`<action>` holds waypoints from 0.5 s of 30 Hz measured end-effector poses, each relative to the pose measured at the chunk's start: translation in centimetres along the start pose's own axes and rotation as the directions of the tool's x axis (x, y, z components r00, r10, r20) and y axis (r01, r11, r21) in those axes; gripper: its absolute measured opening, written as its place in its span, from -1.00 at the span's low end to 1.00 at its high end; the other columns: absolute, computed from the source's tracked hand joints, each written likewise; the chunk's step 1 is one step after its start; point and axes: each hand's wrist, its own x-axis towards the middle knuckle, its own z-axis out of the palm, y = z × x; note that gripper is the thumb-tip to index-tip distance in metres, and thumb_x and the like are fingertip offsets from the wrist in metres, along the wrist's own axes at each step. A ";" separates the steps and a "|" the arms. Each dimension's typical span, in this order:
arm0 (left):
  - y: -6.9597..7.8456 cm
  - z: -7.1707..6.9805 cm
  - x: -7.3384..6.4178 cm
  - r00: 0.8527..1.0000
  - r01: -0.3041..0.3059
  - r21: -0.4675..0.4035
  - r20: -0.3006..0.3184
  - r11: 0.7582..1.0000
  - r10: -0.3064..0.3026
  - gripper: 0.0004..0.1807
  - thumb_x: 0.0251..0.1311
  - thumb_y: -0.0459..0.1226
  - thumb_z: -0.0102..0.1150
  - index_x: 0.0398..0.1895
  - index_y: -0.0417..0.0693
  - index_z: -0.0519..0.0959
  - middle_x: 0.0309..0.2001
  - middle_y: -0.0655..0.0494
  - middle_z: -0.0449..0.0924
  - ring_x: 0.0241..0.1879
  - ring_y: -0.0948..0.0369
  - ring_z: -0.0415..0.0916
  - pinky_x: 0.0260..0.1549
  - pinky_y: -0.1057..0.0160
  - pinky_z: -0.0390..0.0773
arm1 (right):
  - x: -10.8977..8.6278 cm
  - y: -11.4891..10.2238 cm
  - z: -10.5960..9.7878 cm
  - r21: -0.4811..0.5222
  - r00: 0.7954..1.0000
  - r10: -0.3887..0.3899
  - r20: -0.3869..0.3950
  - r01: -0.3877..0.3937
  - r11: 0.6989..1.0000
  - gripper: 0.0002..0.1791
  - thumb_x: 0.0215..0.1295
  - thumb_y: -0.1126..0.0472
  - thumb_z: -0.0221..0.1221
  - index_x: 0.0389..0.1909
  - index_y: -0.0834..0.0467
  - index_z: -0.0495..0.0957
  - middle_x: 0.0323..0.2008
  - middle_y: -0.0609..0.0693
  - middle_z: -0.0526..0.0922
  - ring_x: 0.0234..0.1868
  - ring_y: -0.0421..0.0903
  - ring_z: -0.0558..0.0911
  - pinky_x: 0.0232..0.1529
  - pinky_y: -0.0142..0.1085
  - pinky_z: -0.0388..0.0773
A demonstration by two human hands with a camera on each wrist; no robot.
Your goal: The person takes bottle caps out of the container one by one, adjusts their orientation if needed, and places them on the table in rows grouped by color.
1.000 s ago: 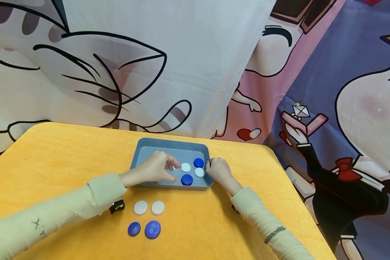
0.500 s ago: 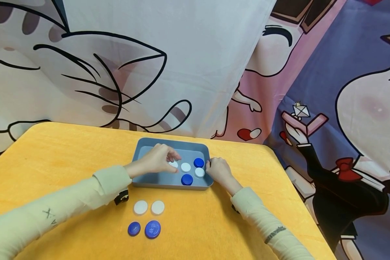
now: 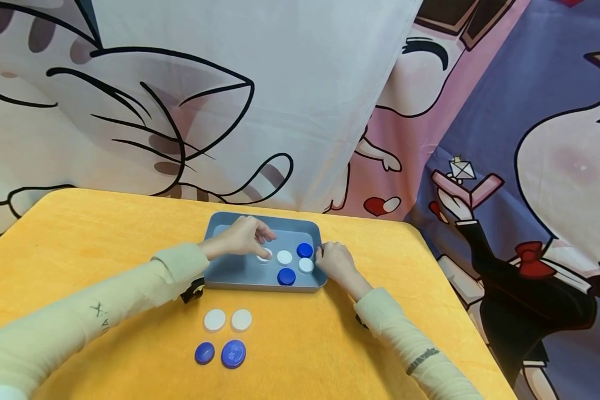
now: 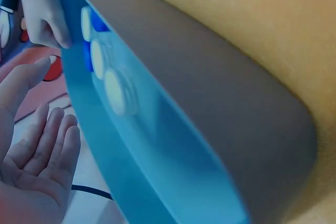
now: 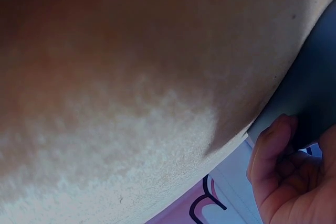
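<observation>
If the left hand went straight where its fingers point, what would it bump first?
The left hand would probably clear the caps ahead and meet the right hand, though depth is unclear.

Grips a blue tray at its right end with the right hand; hovers over a white cap inside with the left hand.

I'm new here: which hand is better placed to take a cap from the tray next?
Probably the left hand: it's open, over the tray beside a white cap. The right hand grips the tray's edge.
</observation>
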 end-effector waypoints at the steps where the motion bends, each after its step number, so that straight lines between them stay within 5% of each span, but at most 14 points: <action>1: -0.2 0.0 0.1 1.000 0.006 -0.002 0.008 1.000 -0.006 -0.54 -0.12 -0.28 0.50 -0.09 -0.27 0.65 -0.10 -0.11 0.70 -0.23 0.12 0.59 -0.16 0.23 0.63 | 0.0 0.0 0.0 0.000 1.000 -0.001 -0.001 0.001 1.000 -0.55 0.37 0.16 0.03 -0.77 0.15 0.41 -0.80 -0.04 0.35 -0.71 -0.11 0.42 -0.64 -0.40 0.27; 15: -1.1 -0.2 2.2 0.999 -0.022 -0.006 0.030 1.000 0.022 -0.53 -0.16 -0.31 0.50 -0.11 -0.30 0.65 -0.10 -0.17 0.69 -0.23 0.08 0.62 -0.18 0.24 0.62 | -0.1 0.0 0.0 0.007 1.000 -0.015 -0.020 0.015 1.000 -0.56 0.37 0.18 0.03 -0.76 0.16 0.42 -0.79 -0.04 0.34 -0.71 -0.11 0.40 -0.65 -0.39 0.26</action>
